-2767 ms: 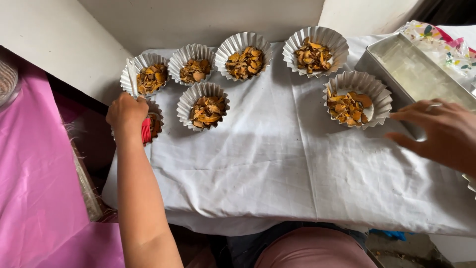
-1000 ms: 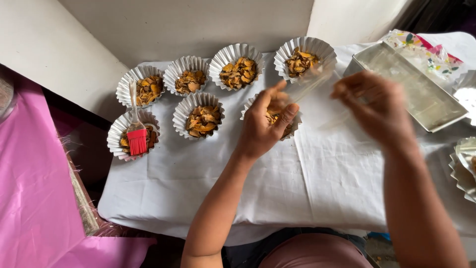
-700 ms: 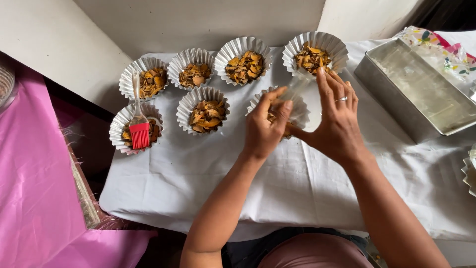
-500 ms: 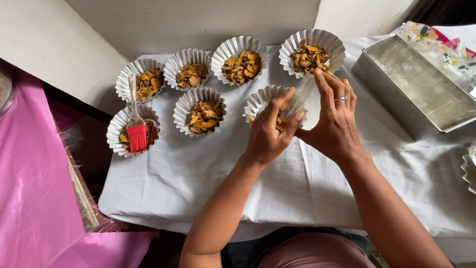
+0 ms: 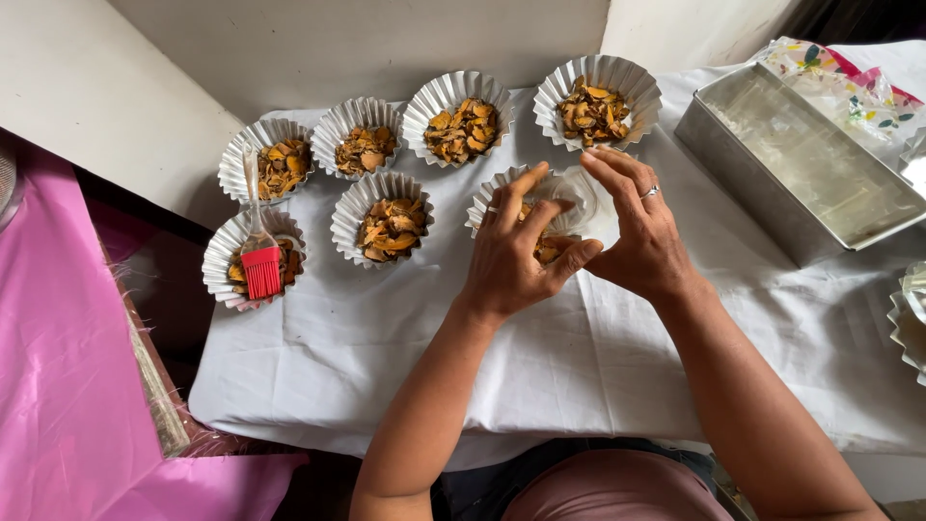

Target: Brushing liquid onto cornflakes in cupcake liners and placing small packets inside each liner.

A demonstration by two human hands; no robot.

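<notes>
Both my hands meet over a silver fluted foil cup [image 5: 490,189] of orange-brown flakes in the middle of the white cloth [image 5: 598,357]. My left hand [image 5: 513,259] grips the cup's near rim, fingers curled around it. My right hand [image 5: 644,236], a ring on one finger, pinches a clear plastic piece [image 5: 579,198] that lies over the cup's right side. Much of the cup is hidden under my hands.
Several more filled fluted cups stand behind and to the left, such as one at the back right [image 5: 596,101] and one [image 5: 383,217] next to my left hand. A red silicone brush [image 5: 260,270] rests in the leftmost cup. Metal loaf tin [image 5: 810,164] at right; pink cloth [image 5: 68,386] at left.
My left hand left the brush cup and my right hand left the tin. The cup came from the right to the middle, and both hands have closed on it.
</notes>
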